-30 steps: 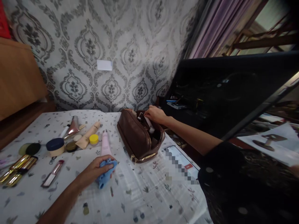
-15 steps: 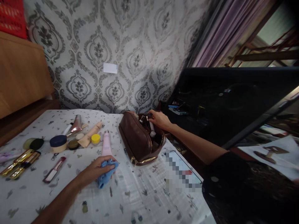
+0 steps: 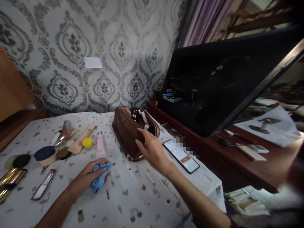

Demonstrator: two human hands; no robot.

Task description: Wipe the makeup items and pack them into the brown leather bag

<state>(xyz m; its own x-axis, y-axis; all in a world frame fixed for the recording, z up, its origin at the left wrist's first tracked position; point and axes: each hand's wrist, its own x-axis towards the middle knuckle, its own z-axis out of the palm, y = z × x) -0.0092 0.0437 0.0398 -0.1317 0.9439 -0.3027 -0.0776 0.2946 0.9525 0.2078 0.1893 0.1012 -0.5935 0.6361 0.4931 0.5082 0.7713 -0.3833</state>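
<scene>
My left hand [image 3: 95, 173] is closed around a crumpled blue cloth [image 3: 98, 183] just above the white patterned tablecloth [image 3: 123, 205]. A brown cosmetic bag [image 3: 125, 133] stands unzipped near the wall, with a few small items [image 3: 140, 117] showing inside. In front of the bag's near right side is my right hand [image 3: 153, 150], fingers apart and nothing in it; whether it touches the leather I cannot tell. A pink tube [image 3: 100, 146] lies just beyond my left hand.
Left on the cloth are a yellow-lidded jar [image 3: 87, 143], a beige tube [image 3: 82, 139], a blue-lidded jar [image 3: 45, 155], a lip gloss tube [image 3: 44, 185] and gold tubes [image 3: 11, 180]. A phone [image 3: 181, 156] lies right of the bag. Behind it stands a large black screen [image 3: 213, 79].
My right hand has come out of the bag's opening to its near side, its fingers spread. My left hand still grips the cloth. The view has turned to the right.
</scene>
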